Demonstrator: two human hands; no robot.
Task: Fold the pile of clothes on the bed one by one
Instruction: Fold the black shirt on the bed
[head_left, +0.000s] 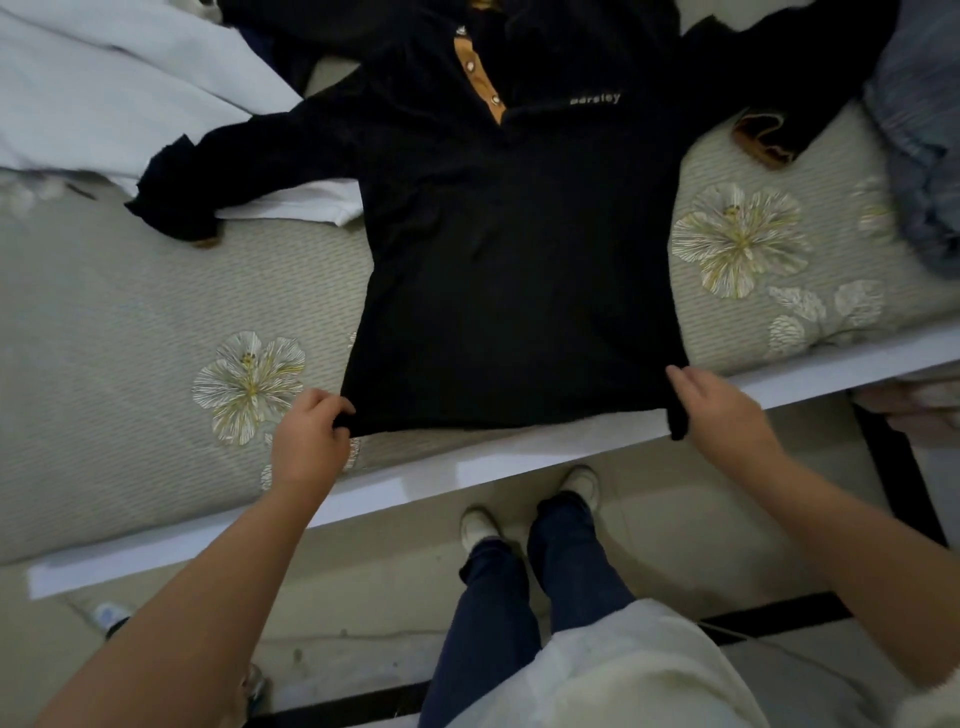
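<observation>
A black long-sleeved pullover (514, 270) with a tan button placket and tan cuffs lies flat, front up, on the bed (130, 322), its sleeves spread out to both sides. My left hand (311, 431) pinches the hem's left corner near the bed's edge. My right hand (717, 405) grips the hem's right corner, which hangs slightly over the white bed frame (519, 462).
A white garment (119, 88) lies at the back left, partly under the left sleeve. Blue jeans (919, 156) are heaped at the right. More dark clothing (322, 26) lies behind the collar. My legs and shoes stand on the floor below the frame.
</observation>
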